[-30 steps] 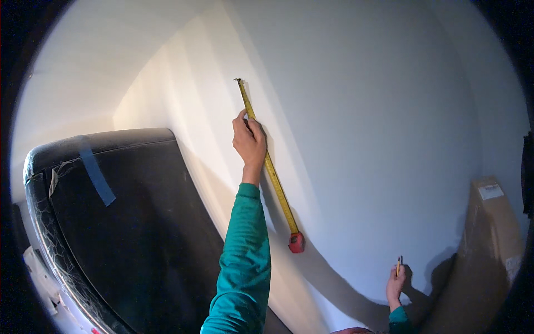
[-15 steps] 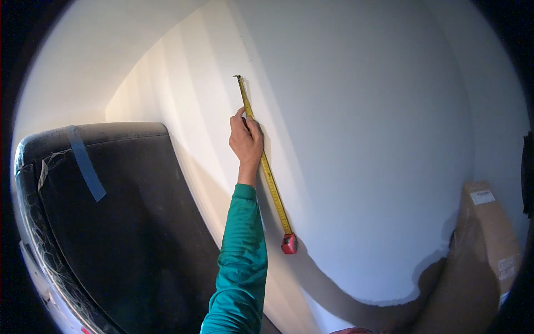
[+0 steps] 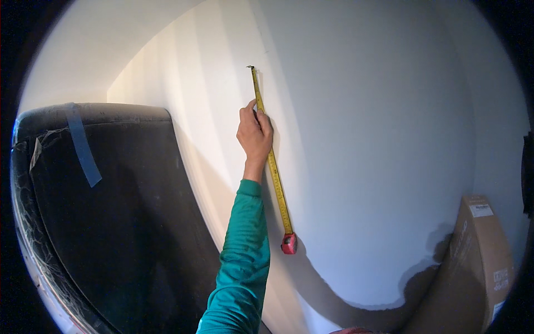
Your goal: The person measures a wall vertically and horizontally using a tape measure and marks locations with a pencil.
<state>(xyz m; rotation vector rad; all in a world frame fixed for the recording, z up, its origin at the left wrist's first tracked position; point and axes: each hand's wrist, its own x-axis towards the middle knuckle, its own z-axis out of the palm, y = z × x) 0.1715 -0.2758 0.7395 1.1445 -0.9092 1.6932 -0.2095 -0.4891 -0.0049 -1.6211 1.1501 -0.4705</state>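
A white wall (image 3: 361, 139) fills most of the view. At the left a big dark upholstered piece (image 3: 111, 222), probably a mattress or sofa stood on end, leans against it with a strip of blue tape (image 3: 82, 146) near its top. At the lower right stands a closed cardboard box (image 3: 479, 250); what it holds cannot be seen. The left hand (image 3: 255, 132), in a teal sleeve (image 3: 242, 261), is clenched on a yellow tape measure (image 3: 271, 158), pressing the blade to the wall; its red case (image 3: 288, 243) hangs below. The right hand, low with a pencil a second ago, is now out of view.
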